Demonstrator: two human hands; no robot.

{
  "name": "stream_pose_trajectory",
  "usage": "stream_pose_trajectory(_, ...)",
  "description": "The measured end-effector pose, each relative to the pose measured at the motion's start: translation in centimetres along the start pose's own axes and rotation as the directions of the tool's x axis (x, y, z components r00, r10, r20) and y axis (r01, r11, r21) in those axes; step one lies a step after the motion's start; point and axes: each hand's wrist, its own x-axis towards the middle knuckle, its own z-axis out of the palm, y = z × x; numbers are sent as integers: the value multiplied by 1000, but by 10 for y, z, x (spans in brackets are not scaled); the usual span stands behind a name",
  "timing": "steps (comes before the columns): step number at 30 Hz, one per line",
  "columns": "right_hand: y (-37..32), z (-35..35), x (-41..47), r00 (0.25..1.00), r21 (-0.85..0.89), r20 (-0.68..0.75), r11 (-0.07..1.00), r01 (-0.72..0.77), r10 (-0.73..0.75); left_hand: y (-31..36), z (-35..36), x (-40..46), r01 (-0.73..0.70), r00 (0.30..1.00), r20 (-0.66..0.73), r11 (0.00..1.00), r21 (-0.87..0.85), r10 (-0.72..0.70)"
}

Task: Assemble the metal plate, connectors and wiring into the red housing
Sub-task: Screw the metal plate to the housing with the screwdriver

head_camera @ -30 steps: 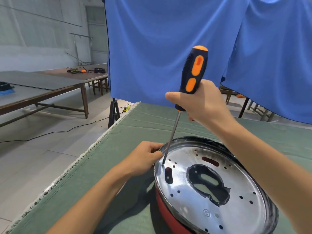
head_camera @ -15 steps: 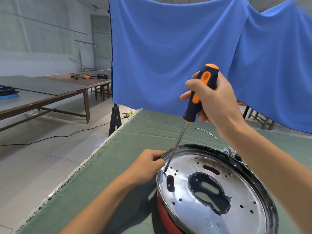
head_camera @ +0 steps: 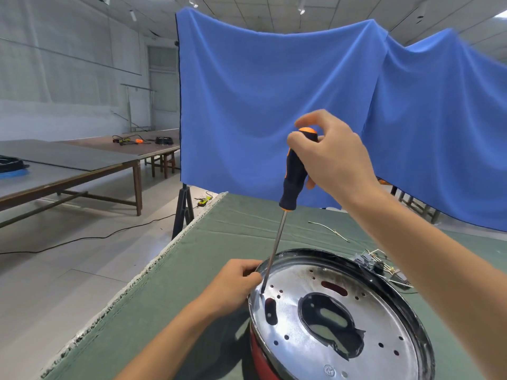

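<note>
A shiny round metal plate (head_camera: 304, 329) with several holes and a dark central cut-out lies in the red housing (head_camera: 259, 356), of which only a strip of red wall shows at the lower left. My left hand (head_camera: 233, 283) grips the housing's left rim. My right hand (head_camera: 329, 157) holds the black-and-orange screwdriver (head_camera: 293, 176) by the top of its handle, index finger raised. Its shaft slants down and the tip touches the plate near the left rim, beside my left fingers. A bundle of connectors and wiring (head_camera: 382, 266) lies behind the housing.
Green cloth covers the table (head_camera: 175, 292), whose frayed left edge runs diagonally. A loose wire (head_camera: 329, 230) lies farther back. Blue drapes (head_camera: 274, 105) hang behind the table. Wooden tables (head_camera: 68, 168) and a floor cable stand to the left.
My right hand has shifted higher on the screwdriver handle, now holding its top. The tip stays at the same spot on the plate. The camera has tilted upward.
</note>
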Motion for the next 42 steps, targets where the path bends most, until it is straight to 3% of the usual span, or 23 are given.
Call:
stream_pose_trajectory(2, -2, 0, 2, 999, -24, 16, 999, 35, -34, 0, 0, 0, 3, 1000, 0, 1000, -11, -3)
stream_pose_trajectory(5, -6, 0, 9, 995, -357, -13, 930, 91, -103, 1, 0, -1, 5, 1000, 1, 1000, -24, -5)
stream_pose_trajectory(7, -11, -2, 12, 994, -506, 57, 856, 105, -88, 1, 0, -1, 8, 1000, -1, 1000, -29, -8)
stream_pose_trajectory(9, -15, -2, 14, 971, -418, 240, 901, 119, -16, 2, 0, -1, 9, 1000, -2, 999, -32, -9)
stream_pose_trajectory(11, -20, -5, 14, 947, -317, 321, 941, 118, -11, 2, 0, -2, 9, 1000, -6, 999, -38, -9)
stream_pose_trajectory(15, -25, -9, 16, 974, -581, 189, 786, 213, -124, 2, 2, -3, 12, 1000, -26, 997, -72, -13)
stream_pose_trajectory(19, -31, -12, 18, 921, -429, 386, 894, 131, 50, 2, 4, -5, 15, 998, -64, 997, -72, -20)
stream_pose_trajectory(23, -33, -18, 20, 962, -623, 274, 762, 177, 1, 5, 8, -8, 14, 995, -98, 992, -125, -26)
stream_pose_trajectory(26, -36, -17, 20, 901, -492, 422, 860, 134, 100, 9, 9, -11, 32, 996, -77, 974, -222, -50)
stream_pose_trajectory(28, -35, -16, 20, 887, -395, 457, 908, 141, 61, 12, 8, -11, 48, 996, -61, 967, -250, -66)
stream_pose_trajectory(32, -34, -16, 20, 934, -560, 358, 804, 202, 15, 16, 9, -13, 88, 994, -23, 927, -364, -104)
stream_pose_trajectory(34, -36, -18, 19, 882, -464, 464, 871, 159, 87, 17, 11, -13, 90, 994, -27, 916, -391, -109)
stream_pose_trajectory(36, -37, -21, 18, 864, -410, 498, 897, 165, 69, 15, 13, -12, 87, 989, -78, 912, -400, -128)
stream_pose_trajectory(40, -33, -21, 15, 930, -574, 366, 791, 213, 15, 8, 13, -9, 70, 982, -142, 940, -333, -123)
stream_pose_trajectory(42, -36, -22, 13, 893, -506, 444, 845, 174, 82, 6, 12, -9, 67, 987, -124, 961, -268, -104)
